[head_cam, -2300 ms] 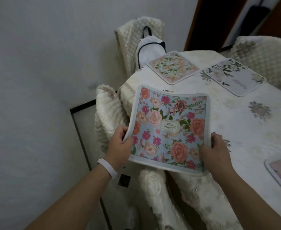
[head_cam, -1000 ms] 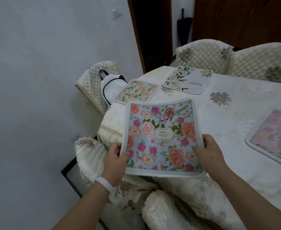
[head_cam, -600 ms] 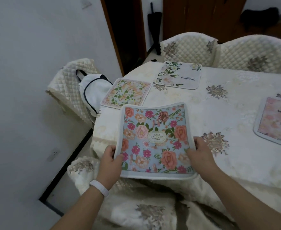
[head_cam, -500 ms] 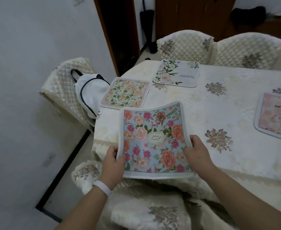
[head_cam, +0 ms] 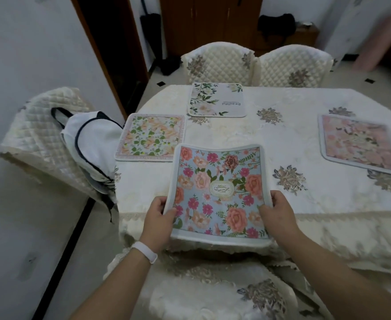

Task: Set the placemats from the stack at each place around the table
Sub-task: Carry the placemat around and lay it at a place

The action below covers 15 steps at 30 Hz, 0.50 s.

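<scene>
Covering most of the view, the table (head_cam: 236, 139) under its cream cloth (head_cam: 328, 204) bears three mats already laid: a pink mat (head_cam: 360, 144) at the right, a peach-and-green mat (head_cam: 150, 137) at the left end, a white mat (head_cam: 216, 100) at the far side; the near chair (head_cam: 213, 294) marks the place in hand. Recommended: lower the blue floral placemat (head_cam: 217, 176) flat, near border parallel to the table edge and square before that chair, apart from the peach-and-green neighbour; release both sides together so it does not skew. This mat is held over the near table edge, overhanging it, bowed across its width with the far corners raised (a soft, limp article, by the look); pale border, pink and coral roses, an oval label (head_cam: 221, 189) at centre. The left hand (head_cam: 158, 218) and right hand (head_cam: 277, 213) each pinch a side border, thumb on top, fingers beneath and unseen; white wristband (head_cam: 144, 251) on the left wrist.
</scene>
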### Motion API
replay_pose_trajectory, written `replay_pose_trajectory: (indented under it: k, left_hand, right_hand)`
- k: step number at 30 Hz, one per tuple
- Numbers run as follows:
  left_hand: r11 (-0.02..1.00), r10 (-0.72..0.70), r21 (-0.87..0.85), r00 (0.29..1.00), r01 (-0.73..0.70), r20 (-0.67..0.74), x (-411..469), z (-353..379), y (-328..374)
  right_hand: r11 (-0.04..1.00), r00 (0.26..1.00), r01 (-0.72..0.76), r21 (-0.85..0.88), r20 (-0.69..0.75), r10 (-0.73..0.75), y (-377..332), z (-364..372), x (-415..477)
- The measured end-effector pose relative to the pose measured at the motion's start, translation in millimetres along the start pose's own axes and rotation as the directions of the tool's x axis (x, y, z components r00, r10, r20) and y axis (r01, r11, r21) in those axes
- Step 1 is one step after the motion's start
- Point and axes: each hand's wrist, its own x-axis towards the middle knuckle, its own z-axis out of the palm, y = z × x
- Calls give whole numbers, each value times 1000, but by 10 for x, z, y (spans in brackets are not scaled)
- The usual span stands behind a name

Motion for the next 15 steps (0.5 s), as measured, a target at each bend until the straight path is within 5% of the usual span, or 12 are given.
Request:
replay_pose_trajectory:
  k: [15]
  left_hand:
    - [986,-160,-36,987,161,23,399,212,-197]
  right_hand:
    - [997,992,-56,55,-113,62,434,206,25]
